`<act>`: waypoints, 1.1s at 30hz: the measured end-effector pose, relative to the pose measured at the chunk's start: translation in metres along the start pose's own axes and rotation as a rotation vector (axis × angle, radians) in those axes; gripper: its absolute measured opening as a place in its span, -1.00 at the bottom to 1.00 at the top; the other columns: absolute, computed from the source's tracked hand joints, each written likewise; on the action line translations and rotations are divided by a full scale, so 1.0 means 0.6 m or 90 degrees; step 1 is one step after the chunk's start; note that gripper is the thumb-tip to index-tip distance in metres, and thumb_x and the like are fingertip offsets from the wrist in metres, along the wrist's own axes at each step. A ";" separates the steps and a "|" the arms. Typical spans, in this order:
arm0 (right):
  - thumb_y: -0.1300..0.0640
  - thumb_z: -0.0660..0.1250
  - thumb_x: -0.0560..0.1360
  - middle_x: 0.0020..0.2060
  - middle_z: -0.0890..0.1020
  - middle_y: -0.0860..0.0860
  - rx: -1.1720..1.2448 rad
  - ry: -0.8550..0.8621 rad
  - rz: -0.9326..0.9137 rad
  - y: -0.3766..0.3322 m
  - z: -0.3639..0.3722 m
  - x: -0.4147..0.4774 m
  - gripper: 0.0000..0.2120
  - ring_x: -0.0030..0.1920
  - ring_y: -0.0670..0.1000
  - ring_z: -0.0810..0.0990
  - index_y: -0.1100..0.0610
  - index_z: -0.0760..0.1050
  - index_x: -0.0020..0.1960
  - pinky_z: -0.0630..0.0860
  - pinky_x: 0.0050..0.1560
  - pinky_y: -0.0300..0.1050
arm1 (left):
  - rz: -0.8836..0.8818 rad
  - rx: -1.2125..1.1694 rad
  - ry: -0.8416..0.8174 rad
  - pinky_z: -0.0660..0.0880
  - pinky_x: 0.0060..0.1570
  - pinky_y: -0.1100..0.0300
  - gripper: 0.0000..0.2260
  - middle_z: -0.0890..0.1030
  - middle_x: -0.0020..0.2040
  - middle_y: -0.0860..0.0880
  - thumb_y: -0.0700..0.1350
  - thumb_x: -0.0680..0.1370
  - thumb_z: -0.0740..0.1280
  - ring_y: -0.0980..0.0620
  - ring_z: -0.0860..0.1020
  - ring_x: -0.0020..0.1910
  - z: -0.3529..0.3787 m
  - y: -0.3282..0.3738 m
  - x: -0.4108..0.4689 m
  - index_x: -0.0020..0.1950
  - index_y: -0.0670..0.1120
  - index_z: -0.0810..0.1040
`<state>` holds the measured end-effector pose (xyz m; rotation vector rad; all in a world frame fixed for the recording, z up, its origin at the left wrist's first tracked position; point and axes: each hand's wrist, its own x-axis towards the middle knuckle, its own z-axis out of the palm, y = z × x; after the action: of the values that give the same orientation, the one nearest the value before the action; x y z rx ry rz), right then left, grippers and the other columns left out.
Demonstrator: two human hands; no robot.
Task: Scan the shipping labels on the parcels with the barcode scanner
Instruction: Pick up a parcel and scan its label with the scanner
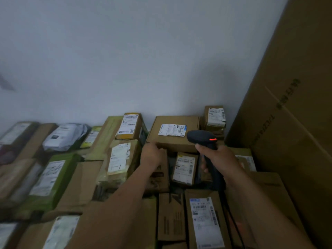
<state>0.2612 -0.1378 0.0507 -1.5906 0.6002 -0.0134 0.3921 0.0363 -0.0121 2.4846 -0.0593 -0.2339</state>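
Right hand point(220, 159) grips the scanner point(200, 138). The label point(172, 129) lies just beyond at eleven o'clock, long axis crosswise. Left hand point(152, 155) is at the box point(172, 145) corner, grip unclear.

No text can be read with certainty, as all print is blurred. Barcodes and lines of small type can be made out on the white shipping label point(172, 130) of the far brown box point(179, 143), on the second label point(216, 116) of the small far-right box point(213, 127), and on the near blue-headed label point(206, 223). Dark printed characters are carried by the tall carton point(296, 51) at the right, but remain illegible.
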 end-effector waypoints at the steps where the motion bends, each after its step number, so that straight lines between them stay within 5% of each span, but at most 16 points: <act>1: 0.00 0.45 0.50 -0.44 0.58 0.10 -0.010 -0.003 -0.013 -0.009 0.005 -0.017 -0.71 -0.53 -0.05 0.57 0.21 0.57 -0.23 0.49 -0.52 -0.26 | 0.026 0.035 0.011 0.27 -0.38 0.38 -0.90 0.54 -0.24 0.12 -0.13 0.59 0.31 0.10 0.55 -0.20 -0.016 -0.007 -0.016 -0.12 -0.02 0.56; 4: 0.02 0.44 0.52 -0.42 0.57 0.10 -0.056 -0.014 -0.047 -0.032 0.022 -0.076 -0.77 -0.54 -0.07 0.56 0.15 0.56 -0.21 0.50 -0.51 -0.25 | 0.061 0.097 0.030 0.45 -0.16 0.20 -0.85 0.65 -0.04 -0.08 -0.10 0.61 0.30 -0.05 0.60 -0.04 -0.063 -0.032 -0.062 0.02 -0.12 0.63; 7: 0.01 0.43 0.52 -0.36 0.58 0.13 -0.116 -0.024 -0.061 -0.049 0.047 -0.143 -0.78 -0.53 -0.06 0.56 0.17 0.56 -0.13 0.51 -0.50 -0.24 | 0.067 0.131 0.029 0.43 -0.13 0.13 -0.86 0.64 0.05 -0.16 -0.10 0.61 0.28 -0.13 0.59 0.07 -0.121 -0.062 -0.109 -0.05 -0.13 0.58; 11: -0.01 0.45 0.51 -0.33 0.62 0.12 -0.189 -0.018 -0.077 -0.060 0.094 -0.228 -0.76 -0.55 -0.09 0.58 0.16 0.54 -0.13 0.46 -0.54 -0.29 | 0.099 0.116 0.029 0.43 0.11 0.11 -0.71 0.54 0.29 -0.21 -0.14 0.62 0.27 -0.16 0.50 0.25 -0.199 -0.119 -0.173 0.30 -0.22 0.53; 19: -0.12 0.45 0.47 -0.49 0.63 0.04 -0.346 0.011 -0.122 -0.024 0.209 -0.370 -0.70 -0.46 0.00 0.64 0.14 0.57 -0.14 0.59 -0.40 -0.16 | 0.145 0.180 0.000 0.33 -0.18 0.20 -0.80 0.62 0.01 -0.09 -0.08 0.62 0.25 -0.09 0.58 0.08 -0.288 -0.262 -0.311 0.11 -0.12 0.61; 25: -0.15 0.43 0.48 -0.58 0.57 -0.04 -0.424 0.009 -0.102 0.015 0.268 -0.419 -0.69 -0.61 -0.15 0.53 0.10 0.51 -0.12 0.34 -0.61 -0.38 | 0.120 0.217 -0.061 0.42 0.06 0.14 -0.63 0.52 0.33 -0.15 -0.09 0.63 0.24 -0.11 0.49 0.27 -0.289 -0.333 -0.346 0.43 -0.13 0.45; 33: -0.09 0.44 0.49 -0.49 0.60 0.04 -0.328 -0.008 -0.089 0.028 0.317 -0.363 -0.75 -0.57 -0.10 0.55 0.09 0.51 -0.10 0.48 -0.50 -0.25 | 0.107 0.211 -0.031 0.47 0.04 0.10 -0.63 0.53 0.30 -0.11 -0.04 0.62 0.26 -0.09 0.51 0.24 -0.268 -0.336 -0.302 0.42 -0.08 0.47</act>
<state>0.1359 0.1211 0.0852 -2.1287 0.5042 0.0514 0.2405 0.3106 0.0201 2.7829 -0.3508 -0.2274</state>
